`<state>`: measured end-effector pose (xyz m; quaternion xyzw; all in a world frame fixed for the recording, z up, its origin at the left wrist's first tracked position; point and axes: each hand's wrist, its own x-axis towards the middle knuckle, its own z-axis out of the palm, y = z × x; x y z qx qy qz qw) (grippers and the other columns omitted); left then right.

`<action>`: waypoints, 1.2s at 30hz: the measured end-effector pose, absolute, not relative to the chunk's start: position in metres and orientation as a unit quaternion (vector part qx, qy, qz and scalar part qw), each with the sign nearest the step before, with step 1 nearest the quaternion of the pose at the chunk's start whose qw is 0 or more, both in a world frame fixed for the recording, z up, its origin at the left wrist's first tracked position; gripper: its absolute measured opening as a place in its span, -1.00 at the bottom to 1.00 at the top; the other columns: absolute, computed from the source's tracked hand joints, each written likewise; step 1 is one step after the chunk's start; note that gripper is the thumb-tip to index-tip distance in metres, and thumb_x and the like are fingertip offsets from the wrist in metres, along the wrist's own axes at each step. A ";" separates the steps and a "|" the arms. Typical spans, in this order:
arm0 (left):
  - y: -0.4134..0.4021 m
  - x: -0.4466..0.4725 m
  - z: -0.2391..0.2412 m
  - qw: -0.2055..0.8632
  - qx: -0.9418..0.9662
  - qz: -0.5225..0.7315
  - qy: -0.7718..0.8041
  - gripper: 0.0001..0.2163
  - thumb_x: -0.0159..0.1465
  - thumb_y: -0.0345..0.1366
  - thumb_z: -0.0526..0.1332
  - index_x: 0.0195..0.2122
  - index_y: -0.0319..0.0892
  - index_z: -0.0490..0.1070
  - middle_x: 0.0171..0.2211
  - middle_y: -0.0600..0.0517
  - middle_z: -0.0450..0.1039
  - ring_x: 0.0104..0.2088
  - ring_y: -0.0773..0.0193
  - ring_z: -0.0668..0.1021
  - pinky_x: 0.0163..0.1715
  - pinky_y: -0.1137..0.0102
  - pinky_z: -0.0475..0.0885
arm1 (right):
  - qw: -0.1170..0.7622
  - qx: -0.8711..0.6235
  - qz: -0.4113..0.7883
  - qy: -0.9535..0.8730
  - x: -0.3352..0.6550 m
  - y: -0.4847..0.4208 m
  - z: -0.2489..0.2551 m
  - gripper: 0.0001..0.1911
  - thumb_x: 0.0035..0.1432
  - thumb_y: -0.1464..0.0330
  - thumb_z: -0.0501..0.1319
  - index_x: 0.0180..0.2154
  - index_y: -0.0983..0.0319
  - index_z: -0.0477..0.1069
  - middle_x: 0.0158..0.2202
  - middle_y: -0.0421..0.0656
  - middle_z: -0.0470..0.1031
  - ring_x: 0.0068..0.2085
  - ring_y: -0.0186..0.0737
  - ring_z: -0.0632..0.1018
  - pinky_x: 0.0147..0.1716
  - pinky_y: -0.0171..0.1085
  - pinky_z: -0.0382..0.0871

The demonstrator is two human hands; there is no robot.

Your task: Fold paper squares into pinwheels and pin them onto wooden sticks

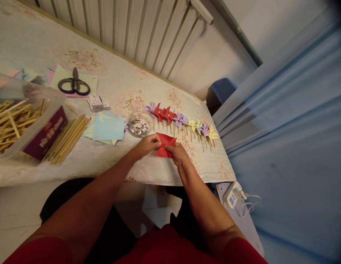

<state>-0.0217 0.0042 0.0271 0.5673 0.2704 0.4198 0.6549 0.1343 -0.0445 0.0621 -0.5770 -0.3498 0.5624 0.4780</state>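
Note:
A red paper square [165,139] with cut corners is held between my two hands, above the table's front part. My left hand [148,143] pinches its left edge. From the right, my right hand [177,151] grips it with the thumb on top near the middle. Just beyond my left hand stands a clear round dish [139,124] of small shiny metal pieces. Behind the paper lies a row of paper pinwheels on sticks, among them a red pinwheel [168,115], a purple pinwheel [181,119] and a yellow pinwheel [212,134].
Left of the dish lies a stack of coloured paper squares [108,126]. Further left are small white boxes [98,102], black-handled scissors [74,86], a bundle of sticks [67,141] and a plastic bin [56,99] of sticks. A power strip [232,195] sits right of the table, by the blue curtain [291,146].

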 end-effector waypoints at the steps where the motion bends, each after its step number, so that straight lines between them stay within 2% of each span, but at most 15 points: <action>1: 0.004 -0.021 0.027 0.649 0.570 0.421 0.276 -0.83 0.07 -0.23 0.29 -0.49 -0.19 0.35 -0.55 0.12 0.38 -0.49 0.37 0.44 -0.43 0.43 0.33 | 0.477 -0.578 0.563 -0.348 0.134 -0.045 0.063 -0.70 -0.30 0.33 0.46 -0.40 0.23 0.55 -0.40 -0.17 0.64 -0.36 -0.19 0.60 -0.22 -0.22 0.45; 12: 0.004 -0.022 0.029 0.594 0.609 0.416 0.320 -0.86 0.06 -0.24 0.26 -0.52 -0.18 0.36 -0.56 0.10 0.40 -0.51 0.35 0.42 -0.48 0.45 0.28 | 0.474 -0.566 0.574 -0.354 0.134 -0.044 0.064 -0.68 -0.33 0.36 0.46 -0.39 0.23 0.55 -0.39 -0.17 0.62 -0.32 -0.19 0.60 -0.20 -0.22 0.45; 27: 0.004 -0.024 0.033 0.562 0.649 0.404 0.316 -0.86 0.05 -0.27 0.23 -0.57 -0.18 0.33 -0.57 0.12 0.34 -0.51 0.37 0.35 -0.50 0.45 0.20 | 0.476 -0.575 0.550 -0.375 0.137 -0.043 0.062 -0.73 -0.34 0.41 0.44 -0.44 0.22 0.54 -0.44 -0.22 0.60 -0.40 -0.25 0.55 -0.23 -0.23 0.42; 36: 0.002 -0.026 0.033 0.585 0.647 0.393 0.291 -0.85 0.09 -0.26 0.24 -0.53 -0.18 0.33 -0.57 0.12 0.34 -0.52 0.38 0.37 -0.50 0.47 0.24 | 0.470 -0.600 0.520 -0.386 0.138 -0.043 0.058 -0.80 -0.32 0.39 0.39 -0.49 0.23 0.51 -0.52 -0.24 0.56 -0.46 -0.26 0.51 -0.34 -0.27 0.38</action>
